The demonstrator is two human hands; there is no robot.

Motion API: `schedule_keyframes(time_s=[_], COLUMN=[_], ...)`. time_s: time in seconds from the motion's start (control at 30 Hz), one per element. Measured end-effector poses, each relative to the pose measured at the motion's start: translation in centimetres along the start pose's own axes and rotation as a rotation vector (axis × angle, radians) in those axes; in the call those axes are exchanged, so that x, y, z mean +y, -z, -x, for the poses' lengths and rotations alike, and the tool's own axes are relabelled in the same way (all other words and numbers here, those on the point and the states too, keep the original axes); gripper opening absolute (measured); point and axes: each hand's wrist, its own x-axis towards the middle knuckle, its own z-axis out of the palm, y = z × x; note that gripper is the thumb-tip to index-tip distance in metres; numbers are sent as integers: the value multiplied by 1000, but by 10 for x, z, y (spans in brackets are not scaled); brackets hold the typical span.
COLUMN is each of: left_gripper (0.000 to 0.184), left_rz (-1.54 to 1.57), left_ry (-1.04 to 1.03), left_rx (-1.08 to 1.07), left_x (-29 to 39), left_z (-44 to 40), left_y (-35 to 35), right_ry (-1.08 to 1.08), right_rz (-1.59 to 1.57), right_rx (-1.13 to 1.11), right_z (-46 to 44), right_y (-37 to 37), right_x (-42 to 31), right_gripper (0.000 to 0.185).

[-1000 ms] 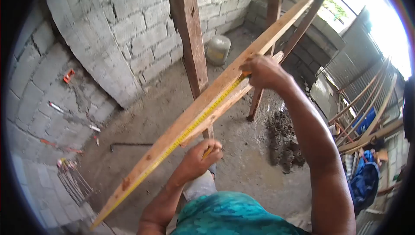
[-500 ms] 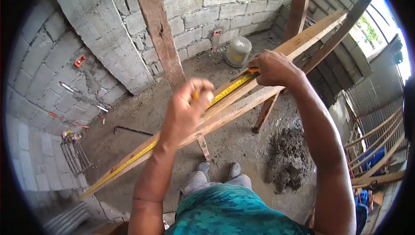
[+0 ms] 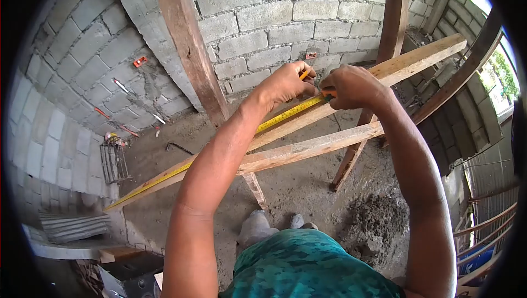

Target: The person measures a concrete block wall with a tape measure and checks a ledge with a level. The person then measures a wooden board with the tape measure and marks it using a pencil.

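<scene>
A long wooden board [image 3: 420, 59] slants from lower left to upper right, with a yellow tape measure [image 3: 282, 118] stretched along it. My right hand [image 3: 354, 88] is closed round the orange-and-black tape case on the board. Close beside it, my left hand [image 3: 288, 85] pinches a yellow pencil [image 3: 303, 74] above the tape. What the left fingertips touch is partly hidden. Below the board lies a second, shorter length of wood [image 3: 313, 147].
Brown wooden posts [image 3: 189, 45] stand before a block wall [image 3: 285, 12]. Wet mortar [image 3: 376, 224] is heaped on the floor at right. Wire racks [image 3: 113, 161] stand at left; corrugated sheet [image 3: 74, 226] lies lower left.
My left hand has moved up and right along the board with the pencil, now beside my right hand. The right hand has stayed at the tape case. The view has shifted.
</scene>
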Motion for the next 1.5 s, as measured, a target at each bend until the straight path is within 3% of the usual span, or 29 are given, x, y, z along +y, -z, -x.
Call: schedule_keyframes(time_s=[0.27, 0.53, 0.73, 0.8, 0.97, 1.13, 1.23, 1.33, 1.5], left_gripper=[38, 35, 36, 37, 37, 33, 27, 24, 32], left_rz=[-27, -25, -72, -264, -303, -262, -251, -230, -433], left_ry=[-93, -96, -121, -135, -170, -155, -144, -178, -190], left_rx=[-110, -174, -260, -305, -315, -374, -348, -343, -339], left_x=[13, 50, 86, 96, 103, 106, 112, 125, 139], left_z=[-63, -125, -153, -161, -169, -177, -190, -197, -224], left_y=[-25, -58, -71, -74, -88, -88, -101, -111, -127], right_ry=[-109, -83, -191, -131, -163, -166, -289, -273, -268], right_rz=[89, 131, 156, 52, -75, -130, -55, 0, -99], right_rx=[102, 256, 234, 315, 429, 361, 280, 401, 400], right_z=[16, 25, 41, 44, 55, 65, 68, 71, 78], right_y=[20, 35, 35, 29, 20, 37, 55, 49, 44], right_x=[77, 110, 135, 139, 147, 160, 178, 186, 196], right_gripper=[45, 26, 42, 51, 67, 63, 60, 59, 66])
